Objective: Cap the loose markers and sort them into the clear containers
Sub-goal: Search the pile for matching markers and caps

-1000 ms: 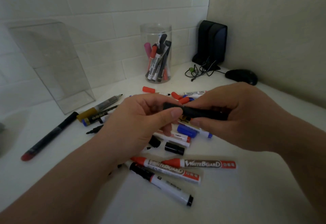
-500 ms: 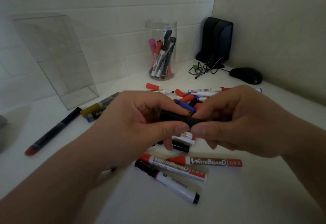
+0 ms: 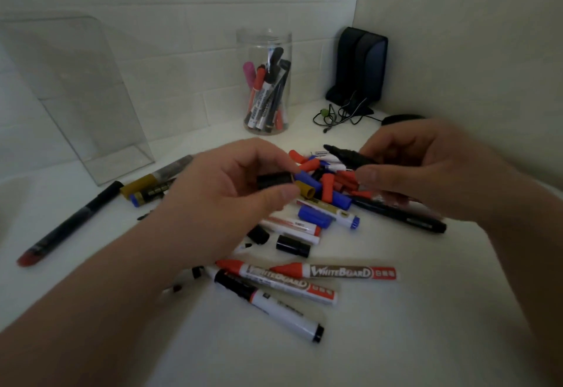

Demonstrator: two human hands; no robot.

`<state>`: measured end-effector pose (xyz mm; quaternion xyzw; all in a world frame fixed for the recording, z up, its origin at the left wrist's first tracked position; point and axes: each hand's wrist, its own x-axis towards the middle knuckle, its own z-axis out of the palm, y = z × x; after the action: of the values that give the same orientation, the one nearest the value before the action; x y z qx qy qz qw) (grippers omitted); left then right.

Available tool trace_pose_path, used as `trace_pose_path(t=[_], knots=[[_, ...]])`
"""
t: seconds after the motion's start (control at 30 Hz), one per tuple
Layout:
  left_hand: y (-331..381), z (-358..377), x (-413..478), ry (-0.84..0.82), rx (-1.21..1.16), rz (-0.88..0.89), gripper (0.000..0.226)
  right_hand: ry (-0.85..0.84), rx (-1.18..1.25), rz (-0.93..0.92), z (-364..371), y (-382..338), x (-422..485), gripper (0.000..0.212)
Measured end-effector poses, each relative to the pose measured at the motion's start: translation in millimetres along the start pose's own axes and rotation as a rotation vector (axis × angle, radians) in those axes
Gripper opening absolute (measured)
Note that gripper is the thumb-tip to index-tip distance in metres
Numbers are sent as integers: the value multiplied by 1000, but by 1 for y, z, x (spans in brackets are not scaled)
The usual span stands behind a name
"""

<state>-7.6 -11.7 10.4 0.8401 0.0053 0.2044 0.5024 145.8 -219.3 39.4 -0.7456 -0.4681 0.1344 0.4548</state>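
Flat-sided clear acrylic box (image 3: pixel 76 97) stands left of the round clear plastic jar (image 3: pixel 264 42). Your left hand (image 3: pixel 219 204), in front of the jar, pinches a short black cylindrical cap (image 3: pixel 272 181). Your right hand (image 3: pixel 432 170), front-right of the jar, grips a slim black marker (image 3: pixel 350 157), pointed tip bare. Cap and marker are apart.

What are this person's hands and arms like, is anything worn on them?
Both are bare. The left hand and the right hand have no gloves, and no rings show on the fingers in view. The left forearm and right forearm are uncovered as far as the picture reaches: no sleeve, watch or bracelet is visible. The light is dim, so finer marks cannot be told.
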Motion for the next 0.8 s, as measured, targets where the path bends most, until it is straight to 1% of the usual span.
trace_pose_path(t=[0.07,0.13,0.2,0.27,0.33,0.37,0.43,0.5,0.57,0.63,0.7,0.73,0.8], knots=[[0,4,-1,-78,172,0,24,21,-83,-18,-3,3,0,25],[1,5,-1,-136,329,-25,25,15,-197,-3,-6,2,0,20],[2,4,0,-177,444,-59,21,-59,-329,92,-6,-1,0,10],[1,2,1,-205,530,-66,16,-194,-483,234,-5,-4,0,9],[-1,1,1,-214,567,-68,16,-309,-598,340,-4,-2,0,12],[-2,1,1,-214,566,-67,21,-347,-634,369,-2,-1,1,11],[-2,2,2,-194,538,-53,35,-417,-687,393,3,1,2,13],[-4,3,2,-164,515,-43,41,-465,-721,392,7,1,2,21],[-6,4,3,-137,505,-41,40,-423,-705,385,4,0,1,24],[-9,5,3,-125,506,-34,37,-268,-697,374,-7,2,1,18],[-10,7,3,-121,501,-29,36,-110,-740,397,-20,8,2,14],[-10,9,3,-122,505,-25,36,-85,-770,431,-24,11,2,13],[-10,10,3,-112,502,-19,38,-110,-819,496,-23,16,3,15]])
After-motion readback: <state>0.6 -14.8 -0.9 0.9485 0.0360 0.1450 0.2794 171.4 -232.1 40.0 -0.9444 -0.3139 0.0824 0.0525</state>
